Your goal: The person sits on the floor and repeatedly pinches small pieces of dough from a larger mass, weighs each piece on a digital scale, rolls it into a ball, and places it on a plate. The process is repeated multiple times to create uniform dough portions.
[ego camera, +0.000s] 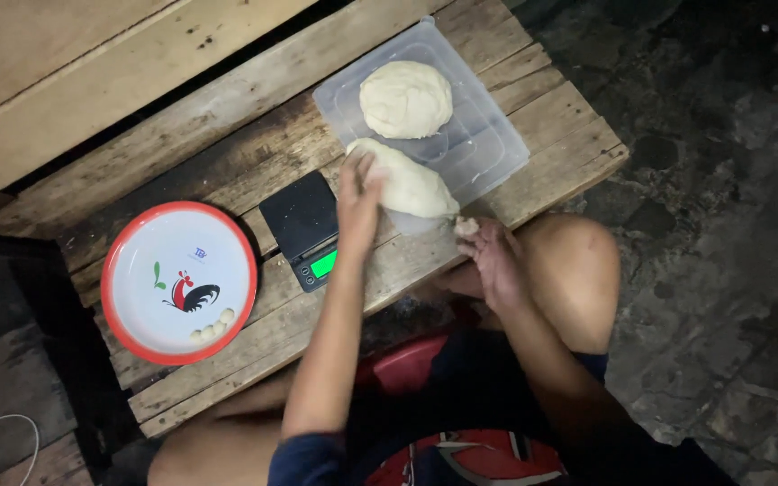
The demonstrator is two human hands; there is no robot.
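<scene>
Dough [411, 184] — pale, elongated, soft — under left hand [359, 193].

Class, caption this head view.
Left hand steadies a dough log while right hand pinches off a piece.

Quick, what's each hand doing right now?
Left hand: open, fingers resting on the long dough lump.
Right hand: closed, pinching a small dough piece at the lump's end.
</scene>
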